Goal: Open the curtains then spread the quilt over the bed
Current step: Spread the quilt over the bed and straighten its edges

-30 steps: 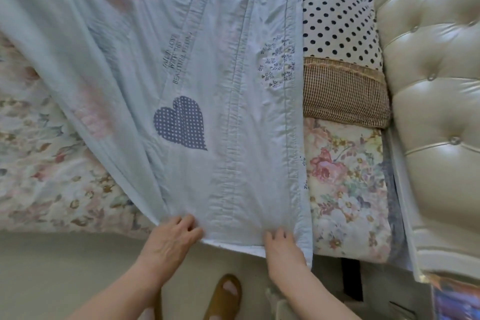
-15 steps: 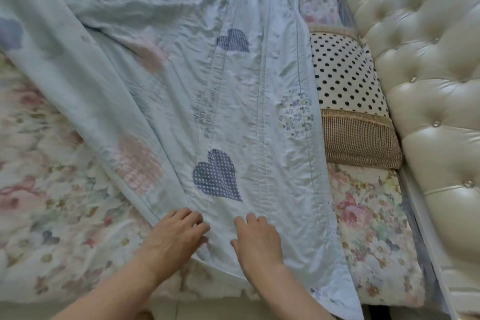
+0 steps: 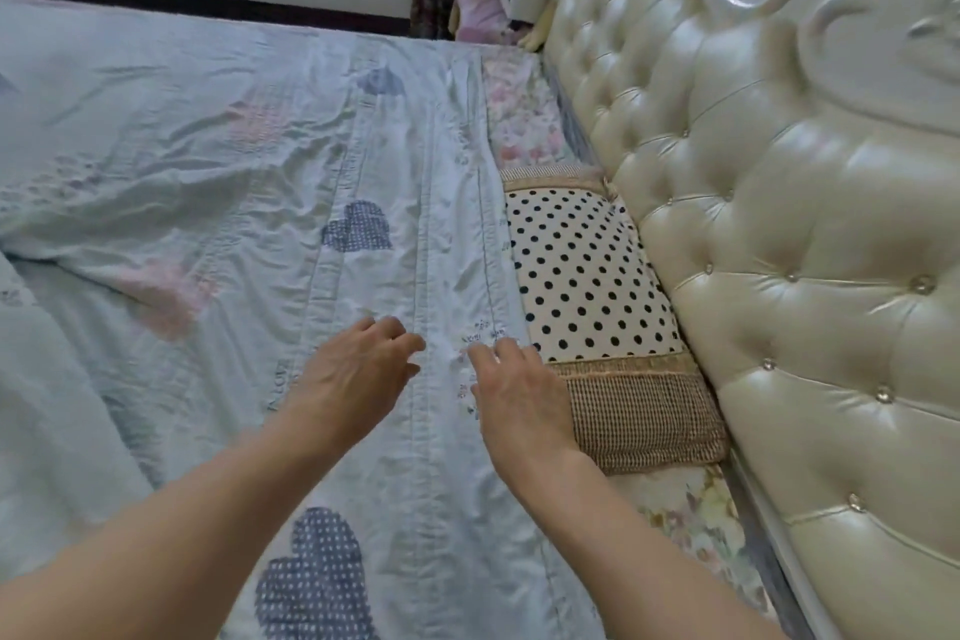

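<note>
Pale blue quilt [image 3: 218, 203] with navy dotted hearts (some pink); black-on-cream polka-dot pillow [image 3: 576, 270]; cream headboard [image 3: 779, 250].

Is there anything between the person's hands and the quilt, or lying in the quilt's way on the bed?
Nothing visible. The left hand and right hand are directly over the quilt, which already covers most of the bed. The polka-dot pillow lies beside its edge, against the headboard, not under it.

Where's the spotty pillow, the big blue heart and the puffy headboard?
spotty pillow [image 3: 582, 270], head view, middle of its dotted panel.
big blue heart [image 3: 317, 582], head view, centre of the patch on the quilt.
puffy headboard [image 3: 810, 234], head view, a tufted cushion.
</note>
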